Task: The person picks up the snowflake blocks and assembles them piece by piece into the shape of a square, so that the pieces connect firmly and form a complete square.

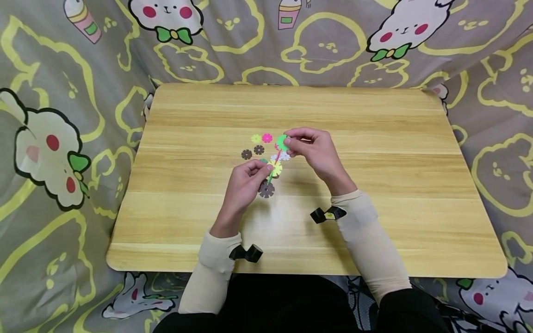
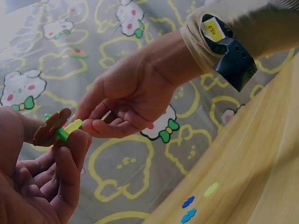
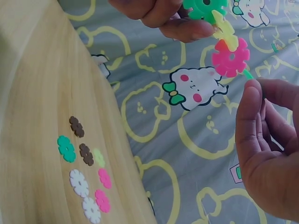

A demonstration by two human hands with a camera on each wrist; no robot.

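Several notched plastic building discs form a chain between my two hands. Along it come a brown disc (image 1: pixel 266 189), a green disc (image 3: pixel 205 9), a yellow disc (image 1: pixel 276 168) and a pink disc (image 3: pixel 231 58). My left hand (image 1: pixel 248 182) pinches the chain around its yellow and green discs. Thumb and fingers of my right hand (image 1: pixel 314 150) pinch another green disc (image 1: pixel 281 141) by its edge. In the right wrist view its rim meets the pink disc; whether it is slotted in, I cannot tell. Below lie loose brown discs (image 3: pixel 86 155), white discs (image 3: pixel 79 183) and pink discs (image 3: pixel 104 178).
The wooden table (image 1: pixel 416 185) has rounded corners. A teal disc (image 3: pixel 66 149) and a light yellow disc (image 3: pixel 98 157) also lie on it. Blue discs (image 2: pixel 188 209) show in the left wrist view. A patterned grey curtain (image 1: pixel 250 55) hangs around the table.
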